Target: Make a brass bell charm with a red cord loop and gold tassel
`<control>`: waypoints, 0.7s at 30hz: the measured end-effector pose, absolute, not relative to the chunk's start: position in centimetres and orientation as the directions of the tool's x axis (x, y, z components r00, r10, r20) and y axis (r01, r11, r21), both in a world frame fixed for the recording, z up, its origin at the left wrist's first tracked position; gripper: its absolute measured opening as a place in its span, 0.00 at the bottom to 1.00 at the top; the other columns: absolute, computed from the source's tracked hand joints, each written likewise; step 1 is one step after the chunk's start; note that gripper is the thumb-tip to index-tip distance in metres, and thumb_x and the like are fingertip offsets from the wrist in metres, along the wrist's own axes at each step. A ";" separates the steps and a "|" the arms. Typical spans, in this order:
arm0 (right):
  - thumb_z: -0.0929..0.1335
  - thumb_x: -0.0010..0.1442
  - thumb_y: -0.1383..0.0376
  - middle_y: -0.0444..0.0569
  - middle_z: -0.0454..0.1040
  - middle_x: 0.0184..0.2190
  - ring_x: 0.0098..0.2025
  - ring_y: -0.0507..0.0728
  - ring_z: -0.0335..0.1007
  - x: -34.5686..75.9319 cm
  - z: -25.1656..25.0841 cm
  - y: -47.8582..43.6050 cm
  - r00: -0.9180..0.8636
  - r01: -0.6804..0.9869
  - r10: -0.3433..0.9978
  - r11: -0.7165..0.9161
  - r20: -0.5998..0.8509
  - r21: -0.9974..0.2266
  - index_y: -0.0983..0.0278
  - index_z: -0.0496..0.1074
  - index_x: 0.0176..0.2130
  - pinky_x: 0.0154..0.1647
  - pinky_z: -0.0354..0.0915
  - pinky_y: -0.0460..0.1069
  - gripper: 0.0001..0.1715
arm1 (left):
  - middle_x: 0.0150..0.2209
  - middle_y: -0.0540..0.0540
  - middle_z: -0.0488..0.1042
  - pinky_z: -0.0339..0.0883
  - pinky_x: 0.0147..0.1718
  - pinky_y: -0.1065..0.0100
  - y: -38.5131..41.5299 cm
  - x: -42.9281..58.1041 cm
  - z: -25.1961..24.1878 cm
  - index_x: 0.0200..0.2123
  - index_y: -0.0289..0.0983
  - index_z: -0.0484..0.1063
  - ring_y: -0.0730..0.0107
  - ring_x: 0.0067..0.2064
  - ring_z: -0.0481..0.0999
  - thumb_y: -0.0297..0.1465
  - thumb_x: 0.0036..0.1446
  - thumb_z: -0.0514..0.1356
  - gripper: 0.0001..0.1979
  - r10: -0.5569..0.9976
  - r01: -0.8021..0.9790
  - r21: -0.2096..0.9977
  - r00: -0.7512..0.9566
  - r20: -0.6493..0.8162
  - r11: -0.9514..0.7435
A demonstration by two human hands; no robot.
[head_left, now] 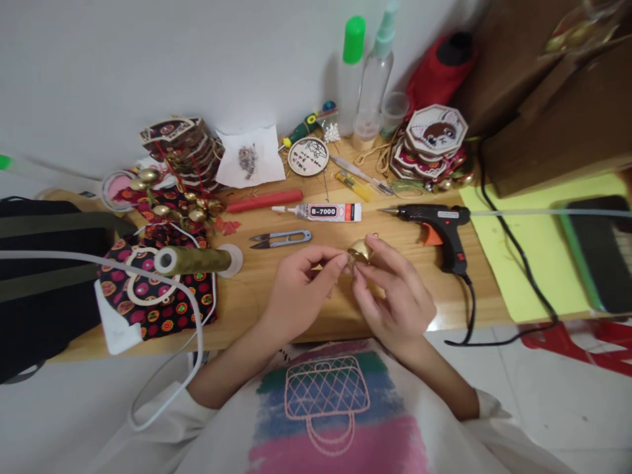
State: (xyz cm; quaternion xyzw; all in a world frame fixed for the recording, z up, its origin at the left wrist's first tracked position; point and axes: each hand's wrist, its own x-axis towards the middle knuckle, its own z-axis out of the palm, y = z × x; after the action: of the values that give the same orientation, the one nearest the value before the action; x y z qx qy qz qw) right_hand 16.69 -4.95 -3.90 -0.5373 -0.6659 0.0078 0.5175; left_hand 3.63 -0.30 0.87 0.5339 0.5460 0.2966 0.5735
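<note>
Close to the table's front edge, a shiny gold bell point(360, 250) sits in the fingers of my right hand point(399, 293). A small bit of red cord shows at the bell's top. My left hand point(302, 282) meets it from the left, thumb and forefinger pinched together at the bell's lower left side. What lies in that pinch is too small to make out. Beyond my hands are blue-handled thread snips point(282, 239) and a tube of B-7000 glue point(328, 211). A black glue gun point(439, 227) with an orange trigger lies to the right.
A spool of olive thread point(197, 261) stands on patterned cloth point(158, 319) at left, with a white cable point(195, 309) arching past. Octagonal decorated pieces point(437, 131) are stacked at the back right. Bottles point(378, 79) stand by the wall. A black cord point(523, 250) crosses yellow paper point(498, 257).
</note>
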 end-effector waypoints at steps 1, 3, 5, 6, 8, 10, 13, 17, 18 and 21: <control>0.70 0.52 0.77 0.57 0.75 0.50 0.46 0.58 0.76 16.9 -3.9 -5.0 0.095 0.705 0.725 0.435 0.682 -0.560 0.65 0.71 0.43 0.42 0.76 0.50 0.18 | 0.22 0.51 0.73 0.59 0.18 0.77 -0.1 3.5 0.9 0.28 0.34 0.74 0.81 0.19 0.63 0.32 0.55 0.59 0.08 0.912 0.240 0.933 0.248 -0.325 0.267; 0.71 0.52 0.76 0.57 0.76 0.49 0.46 0.58 0.76 17.3 -3.8 -4.9 0.052 0.709 0.727 0.456 0.685 -0.538 0.65 0.72 0.43 0.42 0.75 0.50 0.17 | 0.22 0.50 0.73 0.60 0.18 0.76 0.1 3.1 1.0 0.28 0.34 0.74 0.81 0.19 0.64 0.32 0.55 0.59 0.08 0.899 0.252 0.930 0.281 -0.336 0.269; 0.71 0.53 0.75 0.56 0.77 0.48 0.45 0.57 0.77 17.8 -3.6 -4.8 0.001 0.729 0.724 0.471 0.690 -0.496 0.65 0.72 0.42 0.42 0.75 0.48 0.15 | 0.23 0.50 0.74 0.61 0.18 0.77 0.4 2.9 1.1 0.28 0.34 0.74 0.81 0.19 0.64 0.32 0.55 0.59 0.08 0.893 0.268 0.930 0.304 -0.331 0.254; 0.71 0.53 0.74 0.55 0.77 0.47 0.44 0.56 0.77 18.0 -3.6 -4.7 -0.023 0.743 0.720 0.476 0.693 -0.470 0.65 0.73 0.41 0.42 0.75 0.47 0.13 | 0.23 0.50 0.74 0.61 0.18 0.77 0.4 2.8 1.2 0.28 0.34 0.74 0.81 0.19 0.64 0.32 0.55 0.59 0.08 0.891 0.276 0.929 0.313 -0.328 0.246; 0.71 0.54 0.73 0.54 0.77 0.47 0.43 0.55 0.78 18.3 -3.4 -4.6 -0.063 0.769 0.715 0.480 0.697 -0.423 0.64 0.73 0.40 0.42 0.74 0.46 0.12 | 0.23 0.50 0.75 0.61 0.18 0.77 0.5 2.7 1.3 0.27 0.34 0.74 0.81 0.19 0.64 0.32 0.55 0.59 0.08 0.888 0.290 0.928 0.325 -0.326 0.235; 0.71 0.54 0.73 0.54 0.77 0.47 0.42 0.55 0.78 18.5 -3.2 -4.6 -0.088 0.779 0.715 0.484 0.694 -0.399 0.64 0.74 0.41 0.41 0.74 0.46 0.12 | 0.23 0.50 0.74 0.61 0.18 0.77 0.6 2.7 1.3 0.27 0.34 0.74 0.82 0.19 0.64 0.32 0.55 0.59 0.08 0.889 0.297 0.927 0.326 -0.322 0.228; 0.71 0.54 0.74 0.55 0.77 0.47 0.42 0.56 0.78 18.5 -3.2 -4.5 -0.109 0.778 0.708 0.497 0.698 -0.383 0.65 0.73 0.42 0.41 0.74 0.46 0.13 | 0.22 0.50 0.74 0.61 0.17 0.77 0.7 2.8 1.3 0.27 0.34 0.74 0.81 0.19 0.64 0.31 0.54 0.59 0.08 0.895 0.288 0.931 0.317 -0.315 0.226; 0.72 0.53 0.74 0.56 0.78 0.45 0.42 0.56 0.78 18.3 -3.5 -4.5 -0.093 0.787 0.689 0.492 0.719 -0.371 0.67 0.73 0.42 0.42 0.74 0.46 0.15 | 0.21 0.51 0.73 0.60 0.17 0.78 0.6 2.9 1.2 0.26 0.34 0.74 0.82 0.18 0.63 0.30 0.54 0.59 0.07 0.888 0.257 0.932 0.318 -0.333 0.257; 0.72 0.53 0.74 0.56 0.78 0.45 0.42 0.56 0.78 18.2 -3.5 -4.5 -0.088 0.790 0.688 0.489 0.721 -0.370 0.67 0.73 0.42 0.42 0.75 0.46 0.15 | 0.21 0.51 0.72 0.60 0.17 0.78 0.6 2.9 1.2 0.26 0.34 0.73 0.82 0.18 0.63 0.30 0.54 0.59 0.07 0.886 0.252 0.931 0.319 -0.337 0.264; 0.71 0.53 0.74 0.56 0.78 0.45 0.42 0.56 0.78 18.0 -3.6 -4.4 -0.077 0.790 0.690 0.483 0.720 -0.378 0.66 0.73 0.42 0.42 0.75 0.46 0.15 | 0.21 0.51 0.72 0.60 0.18 0.77 0.5 2.9 1.1 0.26 0.34 0.73 0.81 0.19 0.64 0.31 0.54 0.60 0.08 0.890 0.264 0.928 0.307 -0.338 0.262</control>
State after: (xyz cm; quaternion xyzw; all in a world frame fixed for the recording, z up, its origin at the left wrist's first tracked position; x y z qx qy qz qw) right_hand 18.05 -4.36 -3.59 -0.5055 -0.7317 -0.0553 0.4539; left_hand 2.91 0.48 1.15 0.5477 0.5268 0.2630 0.5944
